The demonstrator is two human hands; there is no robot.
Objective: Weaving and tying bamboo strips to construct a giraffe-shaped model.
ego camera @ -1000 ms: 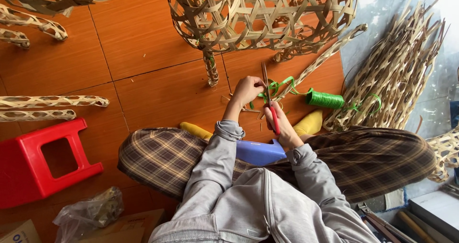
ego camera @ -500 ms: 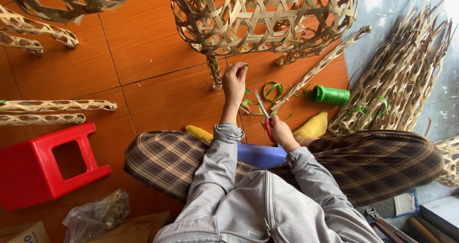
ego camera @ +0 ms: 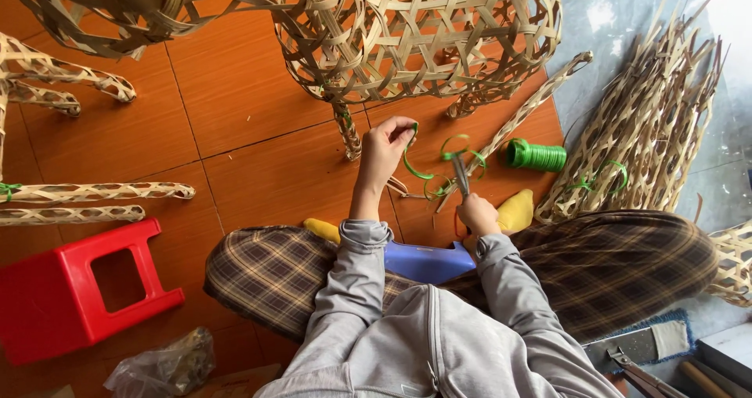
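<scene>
At the bottom of the frame a person in a grey zip jacket sits cross-legged in plaid trousers, with a blue low stool (ego camera: 427,261) showing between the knees. Just above it, centre frame, the right hand (ego camera: 476,214) is clenched round the red handles of a pair of scissors (ego camera: 460,180), blades pointing up toward the green plastic strip (ego camera: 427,171), probably so the strip can be cut close to the work; whether the blades are parted is too small to tell. Up and left of it, the left hand (ego camera: 384,149) pinches the strip's upper end between thumb and fingertips, lifting it taut off the orange tiled floor (ego camera: 235,147). The strip curls in loops between the two hands and trails right toward a green spool (ego camera: 537,155) lying on its side. The left hand sits just beside a woven leg (ego camera: 347,132) of the open-weave bamboo frame (ego camera: 423,37) filling the upper centre. A red plastic stool (ego camera: 70,296) stands at lower left, and a heap of loose woven bamboo strips (ego camera: 650,132) lies at the right edge.
</scene>
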